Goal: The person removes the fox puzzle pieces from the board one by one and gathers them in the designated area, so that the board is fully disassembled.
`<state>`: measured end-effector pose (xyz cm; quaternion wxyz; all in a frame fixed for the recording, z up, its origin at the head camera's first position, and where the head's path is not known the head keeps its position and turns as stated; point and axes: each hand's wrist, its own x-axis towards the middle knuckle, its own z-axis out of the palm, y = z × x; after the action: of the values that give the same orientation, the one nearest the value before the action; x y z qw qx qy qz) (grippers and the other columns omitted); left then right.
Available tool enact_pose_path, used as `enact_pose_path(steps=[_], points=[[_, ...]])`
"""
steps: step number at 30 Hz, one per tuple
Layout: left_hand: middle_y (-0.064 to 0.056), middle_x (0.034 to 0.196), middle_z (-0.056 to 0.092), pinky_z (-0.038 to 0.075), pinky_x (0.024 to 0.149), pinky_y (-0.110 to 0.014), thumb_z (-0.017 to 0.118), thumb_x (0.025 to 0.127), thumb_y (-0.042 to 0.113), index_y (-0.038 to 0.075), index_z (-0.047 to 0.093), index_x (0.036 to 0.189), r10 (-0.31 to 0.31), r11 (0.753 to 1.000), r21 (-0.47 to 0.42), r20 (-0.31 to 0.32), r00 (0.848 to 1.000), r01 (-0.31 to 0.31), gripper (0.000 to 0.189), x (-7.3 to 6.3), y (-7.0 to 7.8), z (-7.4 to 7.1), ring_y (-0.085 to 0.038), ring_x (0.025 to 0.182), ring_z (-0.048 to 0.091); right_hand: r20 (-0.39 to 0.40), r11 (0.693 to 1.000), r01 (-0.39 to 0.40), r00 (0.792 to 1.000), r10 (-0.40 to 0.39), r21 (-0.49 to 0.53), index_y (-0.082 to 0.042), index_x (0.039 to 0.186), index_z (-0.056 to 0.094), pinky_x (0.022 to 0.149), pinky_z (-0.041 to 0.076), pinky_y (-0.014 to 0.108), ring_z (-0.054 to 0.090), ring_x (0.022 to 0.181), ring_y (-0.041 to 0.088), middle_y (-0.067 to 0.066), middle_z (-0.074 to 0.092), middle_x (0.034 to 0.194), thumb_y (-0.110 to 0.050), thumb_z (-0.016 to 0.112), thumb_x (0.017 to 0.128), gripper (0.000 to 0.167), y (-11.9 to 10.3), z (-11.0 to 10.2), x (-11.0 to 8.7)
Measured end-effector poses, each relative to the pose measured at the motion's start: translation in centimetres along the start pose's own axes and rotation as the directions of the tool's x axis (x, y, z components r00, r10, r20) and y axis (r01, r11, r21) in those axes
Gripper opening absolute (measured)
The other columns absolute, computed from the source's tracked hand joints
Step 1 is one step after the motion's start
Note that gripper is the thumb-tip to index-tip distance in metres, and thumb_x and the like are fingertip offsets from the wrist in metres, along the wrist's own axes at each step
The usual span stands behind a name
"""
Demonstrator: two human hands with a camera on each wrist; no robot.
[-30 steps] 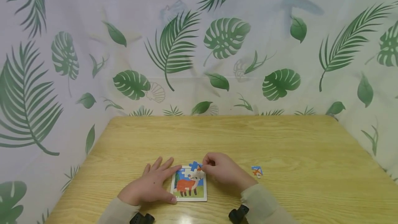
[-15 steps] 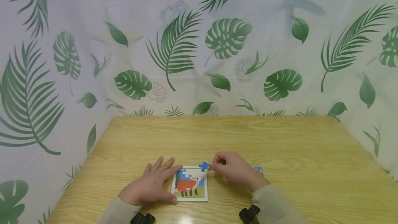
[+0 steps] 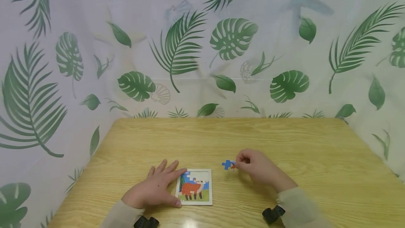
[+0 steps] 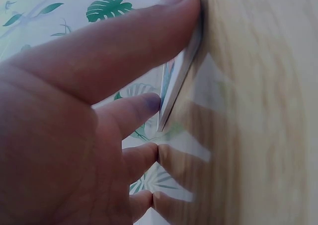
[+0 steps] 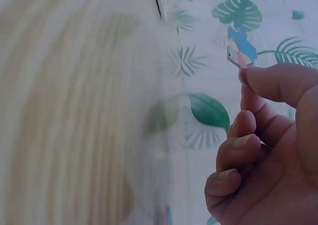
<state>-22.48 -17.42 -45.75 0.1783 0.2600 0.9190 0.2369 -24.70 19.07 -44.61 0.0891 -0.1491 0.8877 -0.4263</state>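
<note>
Nearest to the person, two light sleeves come in from the lower edge of the head view, each with a small black camera at the wrist. The left hand point(image 3: 152, 190) lies flat on the desk point(image 3: 284, 140) with its fingers straight and spread. Its grip is released and holds nothing; the index finger and the thumb touch the left edge of the puzzle board point(image 3: 194, 187). In the left wrist view the fingertips point(image 4: 149, 103) press against the thin edge of this board.

The puzzle board lies flat near the front edge of the desk. It shows an orange animal on green grass with blue sky. The upper right part of the picture is white, because pieces are missing there.

A little farther away and to the right, the right hand point(image 3: 259, 167) holds a puzzle piece point(image 3: 228, 164) between thumb and index finger, so this grip grasps the piece. The other fingers are curled. The piece is blue with a little orange; it is just above the desk, near the upper right corner of the board but apart from it.

Behind the desk hangs a white curtain point(image 3: 202, 45) with green leaves printed on it.
</note>
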Motion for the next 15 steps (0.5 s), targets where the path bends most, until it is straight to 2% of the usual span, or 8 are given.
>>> enact_pose_path(steps=[2, 6, 10, 15], points=[[-0.011, 0.168, 0.015, -0.002, 0.112, -0.074, 0.083, 0.076, 0.054, 0.026, 0.039, 0.158, 0.003, 1.0, 0.004, 0.0, 1.0, -0.003, 0.097, 0.1, 0.0, 0.1, -0.045, 0.152, -0.004, -0.002, 1.0, -0.01, 1.0, 0.01, 0.008, -0.013, 0.09, 0.064, 0.053, 0.044, 0.031, 0.048, 0.06, 0.016, 0.002, 0.061, 0.083, -0.027, 0.065, 0.099, 0.017, 0.7, -0.8, -0.3], [-0.011, 0.168, 0.016, -0.002, 0.112, -0.074, 0.083, 0.076, 0.054, 0.026, 0.038, 0.158, 0.003, 1.0, 0.012, -0.004, 1.0, -0.003, 0.097, 0.1, -0.1, 0.1, -0.044, 0.152, -0.003, 0.0, 1.0, -0.024, 1.0, 0.024, -0.001, -0.012, 0.091, 0.063, 0.05, 0.045, 0.031, 0.047, 0.055, 0.017, 0.005, 0.059, 0.082, -0.027, 0.065, 0.1, 0.018, 1.8, -2.2, -0.8], [-0.011, 0.168, 0.016, -0.001, 0.112, -0.074, 0.083, 0.076, 0.055, 0.026, 0.038, 0.158, 0.0, 1.0, 0.019, -0.004, 1.0, 0.0, 0.098, 0.1, -0.1, 0.1, -0.044, 0.152, -0.003, -0.004, 0.999, -0.01, 1.0, 0.009, -0.05, -0.012, 0.089, 0.064, 0.062, 0.046, 0.034, 0.052, 0.067, 0.02, 0.003, 0.058, 0.083, -0.027, 0.065, 0.1, 0.018, 2.7, -3.1, -1.3], [-0.011, 0.168, 0.016, -0.001, 0.112, -0.074, 0.082, 0.077, 0.054, 0.026, 0.038, 0.158, -0.003, 1.0, 0.01, 0.001, 1.0, 0.003, 0.097, 0.0, -0.1, 0.1, -0.044, 0.152, -0.004, 0.0, 0.997, -0.013, 1.0, 0.013, -0.075, -0.012, 0.09, 0.065, 0.069, 0.045, 0.037, 0.053, 0.077, 0.021, 0.003, 0.058, 0.09, -0.026, 0.064, 0.1, 0.017, 3.7, -3.5, -1.6]])
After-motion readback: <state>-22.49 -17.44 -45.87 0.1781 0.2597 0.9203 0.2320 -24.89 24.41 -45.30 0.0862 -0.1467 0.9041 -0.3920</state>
